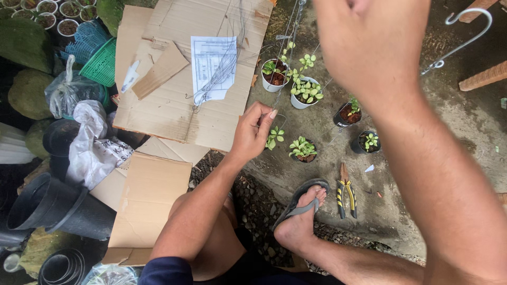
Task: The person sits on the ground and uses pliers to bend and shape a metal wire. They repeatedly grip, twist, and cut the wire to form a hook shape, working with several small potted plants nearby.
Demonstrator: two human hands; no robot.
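A thin wire (266,113) is pinched in the closed grip of the left hand (252,132), just above a small seedling (274,137), while the right hand (369,45), raised close to the camera with its grip hidden, is held farther off.

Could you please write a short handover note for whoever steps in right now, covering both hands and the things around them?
Left hand: fingers pinched on thin wire that runs up out of view, low over the ground.
Right hand: raised close to the camera, closed; what it grips cannot be seen.
Things: two white pots and three dark pots of small plants stand on the concrete; a small plant lies by the left hand. Pliers lie beside the sandalled foot. More wires rest on the flattened cardboard. A metal hook hangs at upper right.
The pots on the ground show no hanger attached.
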